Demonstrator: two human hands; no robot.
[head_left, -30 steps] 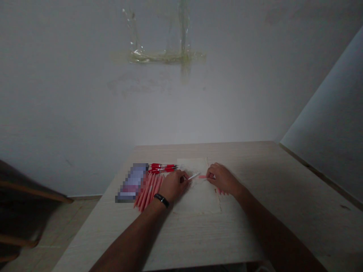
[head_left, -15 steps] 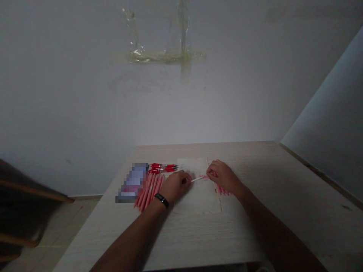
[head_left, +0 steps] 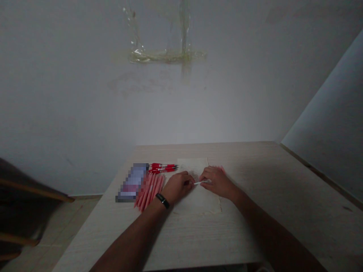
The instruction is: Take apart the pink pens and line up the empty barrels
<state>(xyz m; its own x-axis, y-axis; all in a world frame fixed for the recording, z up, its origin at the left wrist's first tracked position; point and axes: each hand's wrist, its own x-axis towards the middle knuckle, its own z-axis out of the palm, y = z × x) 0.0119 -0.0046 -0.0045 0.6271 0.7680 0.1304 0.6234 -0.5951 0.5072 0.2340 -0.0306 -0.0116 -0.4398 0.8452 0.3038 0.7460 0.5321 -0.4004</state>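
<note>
On paper (head_left: 198, 202), left hand (head_left: 178, 186) and right hand (head_left: 217, 182) fingers pinch a white stick (head_left: 202, 182), tabletop (head_left: 269, 211) open rightward.

Pixelated block (head_left: 132, 183) beside red pens (head_left: 163, 167): blurred, kind unreadable. Thin white stick (head_left: 202, 182) too small to identify, one end hidden in right hand (head_left: 217, 183). Pink piece (head_left: 222, 169) mostly hidden behind same hand. Dark wooden furniture (head_left: 17, 204) cut off by left edge.

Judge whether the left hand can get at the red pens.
Probably yes. The left hand rests close to the red pens, with nothing between them; the pink rods lie to one side. It appears to pinch a thin white stick, which it may need to let go first.
</note>
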